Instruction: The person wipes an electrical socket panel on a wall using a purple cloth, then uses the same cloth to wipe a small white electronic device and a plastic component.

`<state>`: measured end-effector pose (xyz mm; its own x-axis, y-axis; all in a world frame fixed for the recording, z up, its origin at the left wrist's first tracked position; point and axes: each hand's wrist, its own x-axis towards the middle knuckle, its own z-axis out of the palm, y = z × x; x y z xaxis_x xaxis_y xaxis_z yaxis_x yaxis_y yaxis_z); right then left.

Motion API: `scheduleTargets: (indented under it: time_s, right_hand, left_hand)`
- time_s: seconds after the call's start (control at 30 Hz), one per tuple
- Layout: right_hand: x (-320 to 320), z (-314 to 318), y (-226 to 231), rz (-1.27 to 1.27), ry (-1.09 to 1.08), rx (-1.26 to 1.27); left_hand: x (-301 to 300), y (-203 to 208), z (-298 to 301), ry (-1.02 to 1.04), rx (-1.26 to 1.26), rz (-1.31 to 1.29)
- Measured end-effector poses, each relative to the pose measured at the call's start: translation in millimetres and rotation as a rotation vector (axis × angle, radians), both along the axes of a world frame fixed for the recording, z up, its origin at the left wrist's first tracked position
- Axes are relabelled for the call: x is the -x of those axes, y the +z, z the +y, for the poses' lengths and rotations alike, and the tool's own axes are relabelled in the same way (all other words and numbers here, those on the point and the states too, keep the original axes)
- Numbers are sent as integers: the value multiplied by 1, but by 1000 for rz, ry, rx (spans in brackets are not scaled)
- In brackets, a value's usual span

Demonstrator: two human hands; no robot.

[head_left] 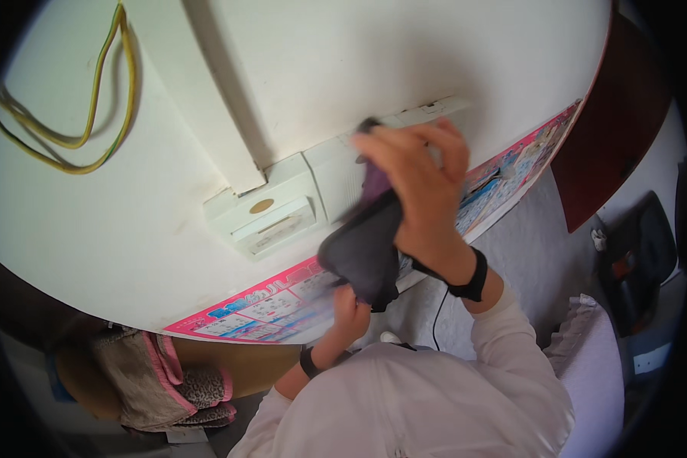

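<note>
A dark grey item (362,248), which looks like soft cloth, is stretched between my hands in front of the wall; blur hides its exact kind. My left hand (349,314) is closed on its lower end. Higher up and to the right, my right hand (424,172) pinches a small black piece (369,124) at its fingertips. Below those fingertips a purple part (375,182) shows, seemingly joined to the grey item. Behind them on the wall are a white switch box (271,221) and a pale ribbed cover (340,172), partly hidden by my right hand.
White trunking (198,91) runs down to the switch box. A yellow cable (133,76) hangs in a loop at upper left. Below, a pink-edged poster (275,305) covers the wall. Pink-trimmed cloths (156,382) hang at lower left. A lilac cover (591,374) and a black chair-like object (649,252) stand at right.
</note>
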<state>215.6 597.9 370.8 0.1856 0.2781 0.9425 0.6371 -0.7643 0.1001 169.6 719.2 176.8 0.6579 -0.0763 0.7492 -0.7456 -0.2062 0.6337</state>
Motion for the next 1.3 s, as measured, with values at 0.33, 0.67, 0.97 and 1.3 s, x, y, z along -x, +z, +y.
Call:
scheduleTargets:
  time_s: [0.33,0.67,0.97,1.3]
  right_hand:
    - [-23,-69,4,-38,-213,-104]
    - [-22,-65,-5,-21,-197,-118]
    - [-19,-41,-18,-41,-89,-143]
    - [-20,-55,0,111,54,-139]
  left_hand:
    - [-7,34,-39,-141,-129,240]
    - [-11,13,-35,-81,40,291]
    - [-11,0,-41,-95,-49,222]
    - [0,15,-36,-41,25,325]
